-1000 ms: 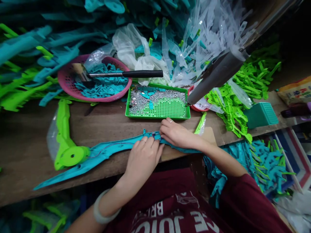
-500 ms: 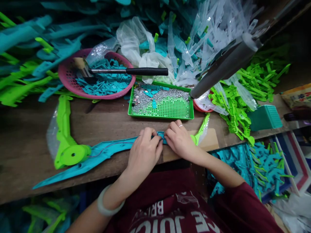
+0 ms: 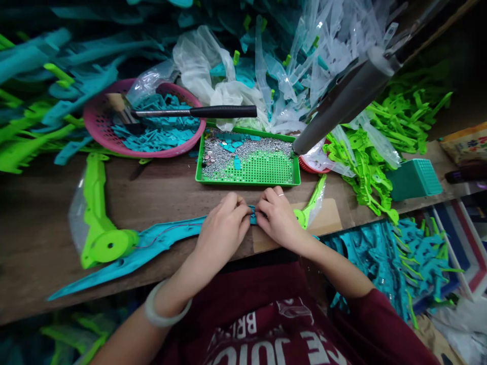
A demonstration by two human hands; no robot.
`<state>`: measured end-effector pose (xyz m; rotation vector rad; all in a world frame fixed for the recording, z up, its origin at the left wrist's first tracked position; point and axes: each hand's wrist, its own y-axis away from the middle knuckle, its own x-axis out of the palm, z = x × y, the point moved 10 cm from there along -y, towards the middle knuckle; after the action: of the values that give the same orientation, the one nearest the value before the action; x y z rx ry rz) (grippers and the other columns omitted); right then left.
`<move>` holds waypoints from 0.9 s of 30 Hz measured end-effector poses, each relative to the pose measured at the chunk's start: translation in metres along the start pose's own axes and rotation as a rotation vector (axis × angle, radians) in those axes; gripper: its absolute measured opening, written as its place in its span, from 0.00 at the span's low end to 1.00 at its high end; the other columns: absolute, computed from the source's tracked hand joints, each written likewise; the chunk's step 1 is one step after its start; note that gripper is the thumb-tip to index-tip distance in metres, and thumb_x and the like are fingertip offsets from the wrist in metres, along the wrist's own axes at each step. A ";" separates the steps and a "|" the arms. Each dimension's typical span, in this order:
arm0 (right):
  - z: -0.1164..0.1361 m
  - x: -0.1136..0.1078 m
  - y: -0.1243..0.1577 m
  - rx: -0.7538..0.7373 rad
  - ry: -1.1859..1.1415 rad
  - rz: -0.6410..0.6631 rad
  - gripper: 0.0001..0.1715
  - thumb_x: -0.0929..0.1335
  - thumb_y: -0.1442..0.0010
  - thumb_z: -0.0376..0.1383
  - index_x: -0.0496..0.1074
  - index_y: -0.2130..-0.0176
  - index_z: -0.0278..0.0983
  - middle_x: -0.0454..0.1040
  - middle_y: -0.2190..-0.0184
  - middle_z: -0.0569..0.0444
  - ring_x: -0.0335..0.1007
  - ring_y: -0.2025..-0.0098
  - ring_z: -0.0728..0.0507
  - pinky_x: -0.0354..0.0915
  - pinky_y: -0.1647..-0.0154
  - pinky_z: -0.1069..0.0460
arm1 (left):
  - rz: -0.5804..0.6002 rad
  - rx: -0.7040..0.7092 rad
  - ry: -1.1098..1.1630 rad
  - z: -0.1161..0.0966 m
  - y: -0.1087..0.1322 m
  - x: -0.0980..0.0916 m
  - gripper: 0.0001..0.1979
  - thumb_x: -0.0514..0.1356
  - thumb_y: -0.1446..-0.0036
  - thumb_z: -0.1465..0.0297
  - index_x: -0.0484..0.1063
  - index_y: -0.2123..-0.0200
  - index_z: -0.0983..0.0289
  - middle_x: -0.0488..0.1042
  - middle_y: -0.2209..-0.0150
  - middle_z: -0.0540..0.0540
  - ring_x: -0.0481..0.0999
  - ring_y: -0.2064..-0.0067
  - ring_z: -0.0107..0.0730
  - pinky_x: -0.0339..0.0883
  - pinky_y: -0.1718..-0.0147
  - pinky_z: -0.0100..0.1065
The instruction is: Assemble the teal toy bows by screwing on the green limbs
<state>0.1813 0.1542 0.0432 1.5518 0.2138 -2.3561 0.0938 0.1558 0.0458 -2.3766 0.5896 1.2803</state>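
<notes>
A long blue plastic toy shell point(image 3: 160, 237), open side up with a thin dark red wire along it, lies across the bench front. My left hand point(image 3: 222, 225) is closed over its middle, thumb and fingers pinched; what is between the fingertips is hidden. Facing it, my right hand point(image 3: 279, 218) has its fingers bent and closed on the shell, fingertips nearly meeting the left ones. At the shell's left part sits a bright green plastic arm with a round hub point(image 3: 110, 246). Another green arm point(image 3: 314, 203) sticks out beyond my right hand.
Behind my hands stands a green tray point(image 3: 247, 180) of small screws and blue bits. A hammer point(image 3: 224, 111) rests across a pink basket point(image 3: 144, 152) of blue pieces. A grey electric screwdriver point(image 3: 342, 106) hangs at right. Green parts point(image 3: 369, 162) and a teal box point(image 3: 414, 180) lie farther right.
The view has shifted slightly, so most things sit a little farther left. Both hands stay at the shell's middle, the left covering slightly more of it.
</notes>
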 end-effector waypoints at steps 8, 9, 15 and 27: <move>0.001 0.004 0.002 -0.033 0.060 -0.031 0.12 0.63 0.33 0.32 0.73 0.67 0.35 0.68 0.62 0.45 0.56 0.57 0.39 0.60 0.58 0.45 | 0.113 0.089 0.018 0.003 -0.010 0.005 0.11 0.54 0.35 0.72 0.74 0.67 0.65 0.68 0.60 0.56 0.72 0.61 0.37 0.68 0.63 0.37; 0.001 0.004 0.003 -0.040 0.062 -0.048 0.12 0.63 0.33 0.31 0.73 0.67 0.35 0.68 0.62 0.45 0.56 0.57 0.39 0.60 0.58 0.45 | 0.121 0.094 0.005 0.002 -0.011 0.005 0.11 0.54 0.35 0.72 0.74 0.68 0.65 0.68 0.60 0.56 0.72 0.61 0.37 0.68 0.63 0.37; 0.004 0.002 0.009 -0.110 0.029 -0.135 0.13 0.60 0.32 0.31 0.72 0.64 0.35 0.69 0.63 0.47 0.58 0.59 0.40 0.61 0.57 0.45 | 0.204 0.101 -0.066 -0.002 -0.014 0.008 0.10 0.55 0.35 0.74 0.74 0.67 0.67 0.69 0.59 0.59 0.71 0.60 0.39 0.69 0.62 0.39; 0.010 0.004 0.007 -0.142 0.100 -0.064 0.13 0.59 0.32 0.30 0.69 0.65 0.36 0.67 0.64 0.46 0.56 0.59 0.39 0.63 0.57 0.44 | 0.220 0.056 0.070 0.007 -0.012 0.012 0.10 0.55 0.33 0.72 0.75 0.65 0.67 0.70 0.59 0.58 0.71 0.57 0.40 0.68 0.58 0.40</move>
<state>0.1734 0.1444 0.0442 1.6170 0.4503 -2.2585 0.1017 0.1672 0.0339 -2.3700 0.9175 1.2543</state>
